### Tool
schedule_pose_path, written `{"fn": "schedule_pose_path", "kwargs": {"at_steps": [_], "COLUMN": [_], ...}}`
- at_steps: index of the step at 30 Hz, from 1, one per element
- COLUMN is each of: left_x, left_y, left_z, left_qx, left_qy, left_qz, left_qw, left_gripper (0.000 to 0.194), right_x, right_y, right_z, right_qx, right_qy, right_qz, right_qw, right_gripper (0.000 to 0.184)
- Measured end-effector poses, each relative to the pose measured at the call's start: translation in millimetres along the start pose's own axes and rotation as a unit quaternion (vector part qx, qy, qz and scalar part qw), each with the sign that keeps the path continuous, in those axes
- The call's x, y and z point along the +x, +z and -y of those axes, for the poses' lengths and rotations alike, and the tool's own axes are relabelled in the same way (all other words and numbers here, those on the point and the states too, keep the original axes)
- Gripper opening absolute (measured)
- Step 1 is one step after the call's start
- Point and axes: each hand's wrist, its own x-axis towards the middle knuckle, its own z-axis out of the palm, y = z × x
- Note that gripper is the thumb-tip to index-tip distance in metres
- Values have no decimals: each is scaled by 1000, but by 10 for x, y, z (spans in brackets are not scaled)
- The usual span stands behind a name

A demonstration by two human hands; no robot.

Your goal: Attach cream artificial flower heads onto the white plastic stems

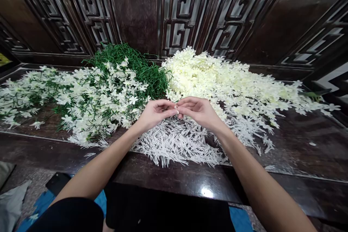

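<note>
My left hand (159, 111) and my right hand (198, 111) meet over the middle of the bench, fingertips pinched together. Between them is a small white flower piece (176, 107) with a bit of green at its top; the fingers cover most of it. Directly below lies a pile of thin white stamen-like strands (174, 143). Cream-white artificial petals (217, 74) are heaped behind and to the right of my right hand. White artificial flowers on green stems (100, 96) lie left of my left hand. Behind these sits a tangle of green stems (130, 58).
Everything rests on a dark, glossy wooden bench (304, 152) with a carved back panel (133, 11) rising behind it. A dark object (57, 183) and blue material (42, 203) are below the front edge at left. A whitish cloth (12, 199) lies at the lower left.
</note>
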Motion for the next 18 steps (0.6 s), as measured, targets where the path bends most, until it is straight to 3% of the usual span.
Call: {"fn": "schedule_pose_path", "kwargs": {"at_steps": [5, 9, 11, 18], "left_x": [15, 33, 36, 38], "left_y": [-7, -20, -20, -32], "left_z": [7, 40, 51, 66], "left_qx": [-12, -77, -79, -70], "left_qy": [-28, -48, -51, -36], "left_qz": [-83, -98, -97, -115], "left_qw": [996, 991, 991, 990], "left_gripper": [16, 23, 25, 26], "right_x": [-20, -62, -79, -104], "right_y": [-75, -118, -71, 151], "right_z": [9, 24, 27, 71], "right_qx": [-119, -187, -198, -239], "right_qy": [-2, 45, 66, 92], "right_qz": [-14, 135, 181, 219], "right_qw": [993, 972, 961, 942], "right_gripper": [21, 20, 24, 27]}}
